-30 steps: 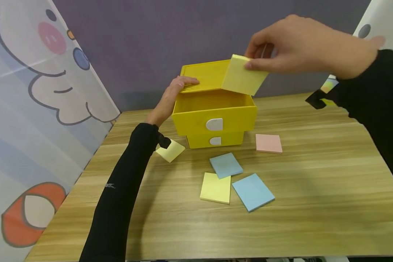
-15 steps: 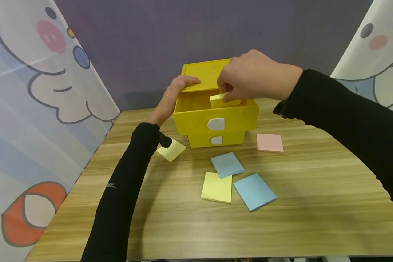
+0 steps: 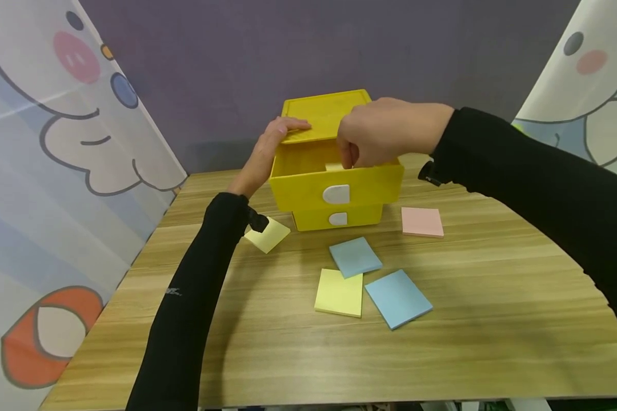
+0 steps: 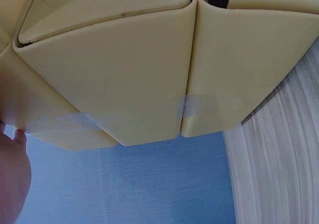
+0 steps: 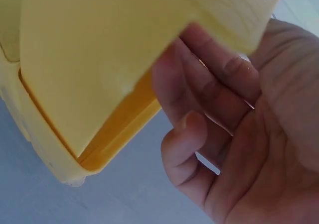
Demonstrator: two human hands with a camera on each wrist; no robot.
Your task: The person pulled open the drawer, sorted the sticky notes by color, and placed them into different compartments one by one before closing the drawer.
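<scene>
The right hand (image 3: 375, 134) pinched a yellow pad (image 5: 114, 50) inside the open drawer (image 3: 334, 185); at 9 o'clock, the flat left hand (image 3: 267, 151) rested on the box top (image 3: 321, 111).

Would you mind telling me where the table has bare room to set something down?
The table is bare along its near edge and on the right, beyond the pink pad. It is crowded in front of the yellow drawer box, where two blue pads and a yellow pad lie.

Open top drawer (image 3: 308, 161) of the yellow box (image 3: 339, 217) is largely blocked by the right hand (image 3: 377, 134). Left hand (image 3: 269, 149) guards the box's left side. Sticky pads (image 3: 355, 257) litter the table (image 3: 493, 297) just in front; near edge is bare.
</scene>
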